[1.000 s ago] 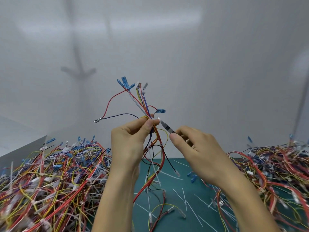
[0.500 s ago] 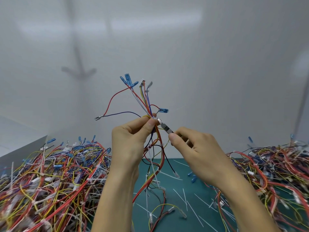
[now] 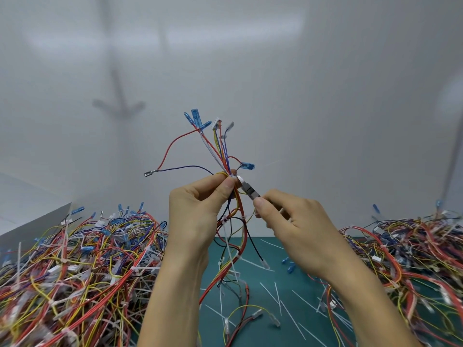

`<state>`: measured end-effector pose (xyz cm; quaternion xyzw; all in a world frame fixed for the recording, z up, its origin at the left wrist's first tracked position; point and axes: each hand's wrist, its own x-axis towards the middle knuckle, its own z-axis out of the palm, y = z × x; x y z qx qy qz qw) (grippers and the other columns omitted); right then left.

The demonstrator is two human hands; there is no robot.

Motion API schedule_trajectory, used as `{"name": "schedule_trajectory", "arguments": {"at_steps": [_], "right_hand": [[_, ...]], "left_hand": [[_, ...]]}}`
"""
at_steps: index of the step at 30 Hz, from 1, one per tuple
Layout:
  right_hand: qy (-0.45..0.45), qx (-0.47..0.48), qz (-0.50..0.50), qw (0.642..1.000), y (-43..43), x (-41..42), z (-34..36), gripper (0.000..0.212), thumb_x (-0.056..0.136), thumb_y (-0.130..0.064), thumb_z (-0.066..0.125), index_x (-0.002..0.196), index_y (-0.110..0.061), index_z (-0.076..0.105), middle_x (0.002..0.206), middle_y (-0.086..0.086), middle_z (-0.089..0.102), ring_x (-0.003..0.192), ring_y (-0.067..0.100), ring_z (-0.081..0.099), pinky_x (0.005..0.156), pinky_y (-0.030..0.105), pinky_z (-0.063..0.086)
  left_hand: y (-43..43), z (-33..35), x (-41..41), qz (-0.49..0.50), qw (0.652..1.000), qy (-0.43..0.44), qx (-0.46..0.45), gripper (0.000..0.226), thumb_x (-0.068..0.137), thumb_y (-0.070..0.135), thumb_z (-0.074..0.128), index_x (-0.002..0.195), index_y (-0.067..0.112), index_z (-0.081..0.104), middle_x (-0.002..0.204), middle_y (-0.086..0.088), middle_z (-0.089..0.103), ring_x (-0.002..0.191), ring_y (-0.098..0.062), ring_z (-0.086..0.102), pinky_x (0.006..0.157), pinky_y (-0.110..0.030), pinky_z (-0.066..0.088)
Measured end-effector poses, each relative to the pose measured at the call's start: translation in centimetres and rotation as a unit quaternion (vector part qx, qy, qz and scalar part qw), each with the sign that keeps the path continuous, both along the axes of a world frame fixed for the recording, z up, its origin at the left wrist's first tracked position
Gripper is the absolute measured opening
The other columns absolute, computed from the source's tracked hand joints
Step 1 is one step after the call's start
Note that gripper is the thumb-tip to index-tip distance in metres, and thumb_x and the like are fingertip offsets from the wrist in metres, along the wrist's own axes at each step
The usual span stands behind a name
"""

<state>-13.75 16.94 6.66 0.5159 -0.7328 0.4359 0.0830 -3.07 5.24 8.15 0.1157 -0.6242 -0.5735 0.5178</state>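
I hold a wire harness (image 3: 220, 149) up in front of the white wall. Its red, yellow, blue and white wires fan upward and end in blue terminal sleeves and a small white connector; the lower part hangs down to the mat. My left hand (image 3: 198, 211) pinches the bundle between thumb and forefinger at a white cable tie. My right hand (image 3: 295, 221) grips a small metal cutter (image 3: 246, 187), whose tip lies against the bundle right beside my left thumb.
A large heap of tied wire harnesses (image 3: 75, 266) fills the left side, and another heap (image 3: 411, 256) fills the right. Between them lies a green mat (image 3: 263, 304) strewn with cut white cable-tie tails and a few blue sleeves. A white panel edge (image 3: 35, 221) stands at far left.
Both hands and the harness have risen slightly, and the cutter tip has closed in on the bundle at my left thumb.
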Motion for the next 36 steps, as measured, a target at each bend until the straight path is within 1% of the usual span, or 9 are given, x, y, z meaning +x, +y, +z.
{"name": "schedule_trajectory", "arguments": {"at_steps": [3,8,12,15,18,21,26,31,36], "right_hand": [[-0.004,-0.003,0.005,1.0,0.0,0.0,0.0,0.048,0.092,-0.063,0.034,0.082,-0.024,0.06,0.071,0.003,0.059,0.067,0.022,0.053,0.066,0.048,0.049],[0.001,-0.003,0.008,1.0,0.1,-0.3,0.0,0.045,0.096,-0.059,0.038,0.079,-0.022,0.059,0.068,0.006,0.056,0.063,0.024,0.051,0.061,0.045,0.046],[0.008,0.005,0.007,1.0,0.1,-0.3,-0.1,0.045,0.091,-0.063,0.034,0.077,-0.026,0.056,0.066,0.005,0.053,0.06,0.019,0.045,0.058,0.042,0.04],[0.008,0.006,0.013,1.0,0.0,-0.4,-0.1,0.042,0.092,-0.062,0.035,0.074,-0.028,0.053,0.064,0.004,0.05,0.056,0.013,0.039,0.055,0.037,0.035],[0.01,0.001,0.018,1.0,0.1,-0.4,-0.1,0.043,0.093,-0.059,0.036,0.074,-0.025,0.052,0.066,0.007,0.05,0.055,0.011,0.037,0.055,0.035,0.032],[0.007,-0.007,0.023,1.0,0.2,-0.5,0.0,0.044,0.096,-0.055,0.039,0.075,-0.019,0.052,0.067,0.009,0.051,0.058,0.017,0.039,0.056,0.036,0.032],[0.007,-0.012,0.027,1.0,0.2,-0.4,0.0,0.043,0.097,-0.054,0.039,0.077,-0.018,0.052,0.067,0.01,0.052,0.062,0.021,0.042,0.057,0.039,0.036],[0.011,-0.012,0.026,1.0,0.2,-0.2,0.0,0.043,0.096,-0.056,0.037,0.078,-0.02,0.052,0.067,0.009,0.052,0.061,0.021,0.042,0.057,0.041,0.036],[0.015,-0.004,0.015,1.0,0.3,-0.1,0.1,0.044,0.095,-0.057,0.036,0.079,-0.02,0.052,0.067,0.006,0.052,0.059,0.016,0.041,0.058,0.041,0.038]], "left_hand": [[-0.1,0.0,0.0,0.003,1.0,-0.002,-0.007,0.012,0.085,0.015,0.07,0.084,0.026,0.075,0.075,0.01,0.076,0.071,0.003,0.07,0.059,-0.003,0.046],[-0.2,-0.1,0.0,0.007,1.0,-0.011,-0.02,0.013,0.085,0.015,0.07,0.085,0.026,0.076,0.076,0.012,0.076,0.073,0.004,0.07,0.06,-0.003,0.046],[-0.3,-0.1,0.0,0.013,0.999,-0.01,-0.033,0.013,0.084,0.013,0.072,0.086,0.024,0.076,0.075,0.012,0.076,0.073,0.003,0.07,0.061,-0.003,0.047],[-0.3,-0.1,-0.1,0.013,0.999,-0.003,-0.045,0.016,0.083,0.009,0.073,0.084,0.025,0.076,0.075,0.012,0.076,0.075,0.0,0.071,0.066,-0.005,0.048],[-0.2,-0.1,-0.3,0.026,0.998,0.005,-0.058,0.018,0.083,0.01,0.073,0.083,0.028,0.075,0.076,0.013,0.076,0.078,-0.002,0.072,0.069,-0.007,0.05],[0.1,-0.2,-0.6,0.043,0.997,0.015,-0.058,0.015,0.083,0.013,0.075,0.085,0.028,0.075,0.079,0.013,0.077,0.082,-0.005,0.073,0.072,-0.01,0.052],[0.4,-0.2,-0.8,0.043,0.997,0.03,-0.048,0.015,0.082,0.013,0.075,0.086,0.027,0.075,0.078,0.014,0.076,0.079,-0.003,0.073,0.069,-0.008,0.051],[0.7,0.0,-0.8,0.024,0.998,0.039,-0.034,0.019,0.085,0.008,0.072,0.083,0.026,0.074,0.074,0.013,0.076,0.073,0.0,0.072,0.066,-0.006,0.049],[0.8,-0.1,-0.7,0.025,0.998,0.038,-0.033,0.017,0.086,0.011,0.072,0.082,0.027,0.074,0.073,0.01,0.076,0.07,0.002,0.07,0.062,-0.006,0.048]]}}
